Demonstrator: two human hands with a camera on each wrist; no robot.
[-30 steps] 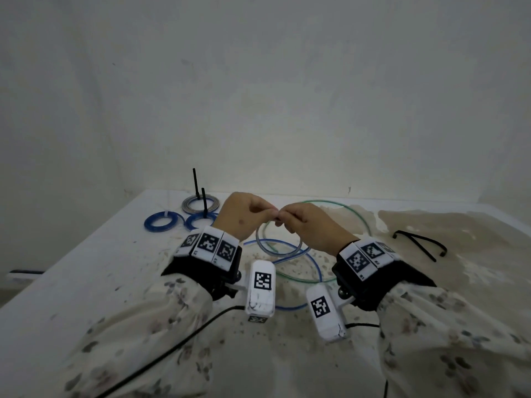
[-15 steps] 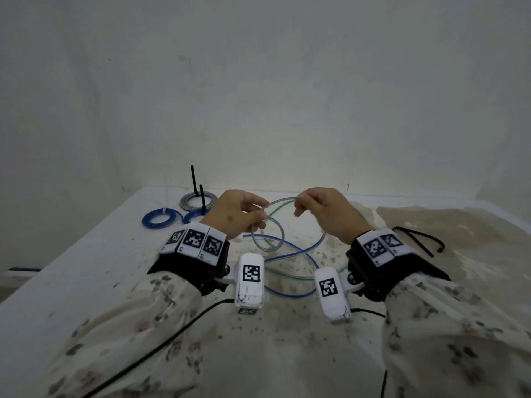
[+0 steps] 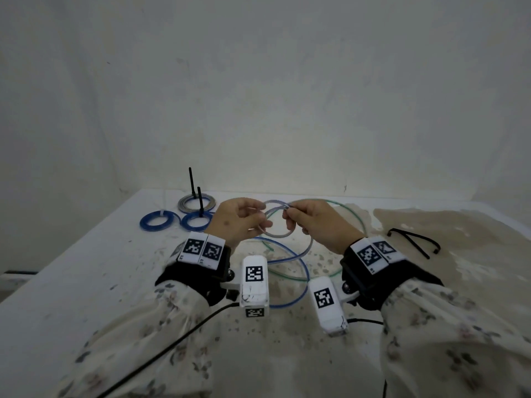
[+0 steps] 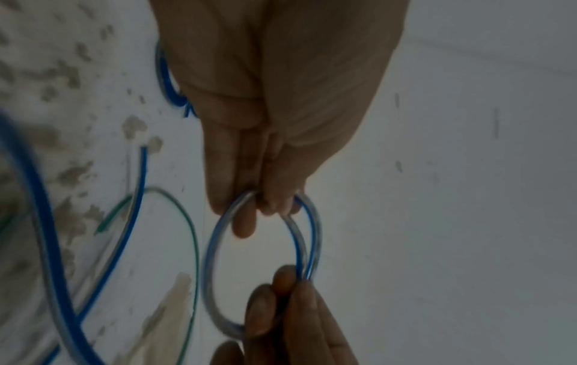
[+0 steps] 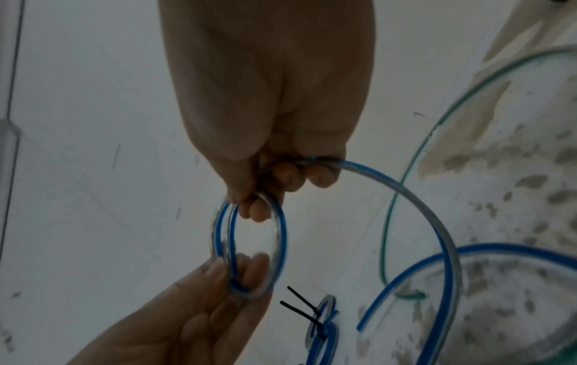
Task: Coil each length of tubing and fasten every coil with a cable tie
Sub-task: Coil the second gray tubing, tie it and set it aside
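Note:
A clear tube with a blue stripe [image 3: 277, 234] is held above the table as a small coil of about two turns. My left hand [image 3: 258, 221] pinches the coil's left side, fingers curled round it [image 4: 265, 205]. My right hand [image 3: 288, 216] pinches the opposite side [image 5: 259, 207], and the tube's free length [image 5: 437, 222] trails from it down to the table. In the left wrist view the coil [image 4: 212, 259] spans between both hands' fingertips. Loose black cable ties [image 3: 413, 242] lie to the right.
A green-striped tube [image 3: 355, 218] and a blue tube [image 3: 300, 271] lie loosely looped on the stained table [image 3: 86, 282] under my hands. Two blue coils [image 3: 155, 222] and a grey coil [image 3: 195, 203], tied with upright black ties, sit at the back left near the wall.
My hands drew apart with the right one pulling tube upward, then came together again. The right hand has laid another turn onto the coil in the left hand.

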